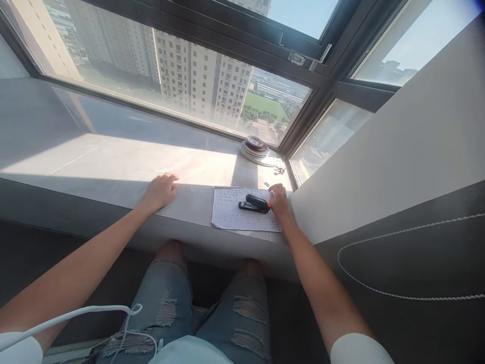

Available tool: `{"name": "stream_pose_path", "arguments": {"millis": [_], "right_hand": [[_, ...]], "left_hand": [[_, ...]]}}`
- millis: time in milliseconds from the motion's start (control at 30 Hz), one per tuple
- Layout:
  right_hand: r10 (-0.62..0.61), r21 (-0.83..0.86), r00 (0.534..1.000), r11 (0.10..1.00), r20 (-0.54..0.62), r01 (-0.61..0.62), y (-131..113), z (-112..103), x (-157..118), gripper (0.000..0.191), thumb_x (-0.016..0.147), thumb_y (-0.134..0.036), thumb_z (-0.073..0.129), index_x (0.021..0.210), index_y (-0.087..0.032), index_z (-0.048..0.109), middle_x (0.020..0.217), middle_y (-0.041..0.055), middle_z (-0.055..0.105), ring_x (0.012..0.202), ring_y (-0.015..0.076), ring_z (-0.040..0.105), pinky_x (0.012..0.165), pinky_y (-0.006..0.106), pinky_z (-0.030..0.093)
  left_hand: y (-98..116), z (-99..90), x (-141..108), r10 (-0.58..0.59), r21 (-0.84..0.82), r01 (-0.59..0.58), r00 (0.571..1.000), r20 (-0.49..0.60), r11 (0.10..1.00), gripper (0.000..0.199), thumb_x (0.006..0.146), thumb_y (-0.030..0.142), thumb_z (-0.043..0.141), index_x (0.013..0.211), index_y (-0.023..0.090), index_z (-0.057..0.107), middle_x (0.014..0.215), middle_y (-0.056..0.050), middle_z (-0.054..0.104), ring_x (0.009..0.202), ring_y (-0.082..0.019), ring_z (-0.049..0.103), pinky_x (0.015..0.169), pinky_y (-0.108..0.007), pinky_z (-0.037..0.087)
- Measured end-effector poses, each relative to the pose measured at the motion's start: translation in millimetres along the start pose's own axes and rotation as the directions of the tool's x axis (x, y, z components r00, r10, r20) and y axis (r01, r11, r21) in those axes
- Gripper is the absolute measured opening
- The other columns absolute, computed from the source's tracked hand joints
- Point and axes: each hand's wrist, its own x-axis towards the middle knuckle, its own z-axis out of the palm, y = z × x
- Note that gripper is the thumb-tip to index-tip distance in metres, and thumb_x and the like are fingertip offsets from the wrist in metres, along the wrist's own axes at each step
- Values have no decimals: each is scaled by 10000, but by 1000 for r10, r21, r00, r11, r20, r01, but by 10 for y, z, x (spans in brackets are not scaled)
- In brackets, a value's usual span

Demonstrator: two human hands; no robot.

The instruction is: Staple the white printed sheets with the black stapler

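My left hand (162,192) rests on the pale windowsill (200,197), its fingers loosely bent and apart from the thumb, with nothing in it. Near the right end of the sill lie handwritten sheets of paper (227,215). A black stapler (254,203) is on top of them, its two arms spread at the left end. My right hand (279,198) rests at the sheets' right edge, close beside the stapler, fingers bent but apart. A small orange spot (269,205) shows between that hand and the stapler; whether they touch is unclear.
A round stack of coiled or ring-shaped items (255,149) stands in the window corner, with small metal bits (279,171) beside it. Dark window frames (326,86) and a white wall (394,151) bound the sill. A beaded cord (364,288) hangs right; a white cable (87,309) crosses my lap.
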Motion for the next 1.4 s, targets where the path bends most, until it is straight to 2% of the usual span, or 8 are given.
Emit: {"name": "stream_pose_path", "arguments": {"millis": [167, 300, 567, 867, 1067, 1133, 1233, 1400], "right_hand": [[33, 105, 995, 994, 92, -42, 104, 264, 205, 324, 899, -161, 478, 1147, -226, 676, 1464, 160, 565, 1404, 346, 500, 1133, 570, 490], [127, 114, 991, 985, 33, -130, 184, 444, 240, 322, 888, -184, 524, 1167, -217, 680, 1441, 182, 594, 1442, 378, 484, 1193, 625, 448], [140, 96, 989, 985, 55, -145, 102, 414, 158, 298, 929, -127, 482, 1138, -218, 674, 1487, 182, 585, 1480, 360, 467, 1200, 595, 449], [110, 123, 994, 986, 16, -111, -794, 712, 189, 320, 908, -61, 465, 1080, -231, 675, 1296, 156, 664, 1262, 312, 566, 1126, 510, 469], [-5, 352, 993, 935, -119, 47, -1537, 550, 368, 466, 986, -98, 322, 1217, -240, 701, 1223, 123, 720, 1252, 291, 608, 1090, 498, 507], [-184, 389, 983, 904, -26, 180, -1746, 499, 358, 349, 1039, -243, 436, 1279, -271, 688, 1260, 102, 723, 1265, 298, 615, 1055, 497, 536], [-390, 369, 895, 881, 215, 296, -1992, 529, 283, 331, 930, -381, 725, 1256, -326, 705, 1181, 63, 753, 1121, 324, 683, 892, 473, 590], [-198, 287, 959, 949, 205, 135, -1945, 450, 177, 267, 902, -251, 705, 1153, -336, 730, 1083, 39, 780, 962, 310, 717, 793, 435, 565]], "left_hand": [[10, -16, -6, -10, -10, 10, 1000, -3, 1000, 445, 987, 299, 398, 1349, 198, 636, 1415, -172, 640, 1259, -392, 574, 1117, -559, 437], [1, -5, -5, -3, -27, 3, 1000, -5, 1000, 436, 978, 301, 427, 1349, 212, 637, 1409, -168, 642, 1263, -401, 570, 1117, -568, 432], [-31, 23, 2, 0, 6, 0, 1000, 0, 1000, 424, 1000, 299, 393, 1341, 209, 628, 1396, -168, 637, 1255, -405, 567, 1104, -565, 440], [6, 1, 5, 0, 35, 1, 1000, -10, 999, 410, 1011, 286, 388, 1330, 224, 637, 1383, -162, 648, 1243, -390, 589, 1091, -560, 463], [70, -124, -23, 6, -73, -10, 998, -58, 997, 410, 1004, 248, 355, 1259, 199, 672, 1326, -175, 672, 1280, -357, 599, 1127, -534, 475], [209, -196, -75, 31, -102, -47, 989, -148, 994, 429, 996, 210, 349, 1280, 177, 669, 1334, -182, 665, 1332, -351, 574, 1171, -535, 452], [555, -241, -189, 102, -89, -125, 967, -234, 988, 512, 982, 182, 387, 1450, 162, 593, 1446, -198, 611, 1445, -368, 501, 1248, -567, 383], [1005, -51, -348, 134, -27, -145, 959, -249, 989, 857, 919, 136, 462, 1731, 108, 188, 1727, -227, 352, 1656, -422, 204, 1337, -674, 180]]}}
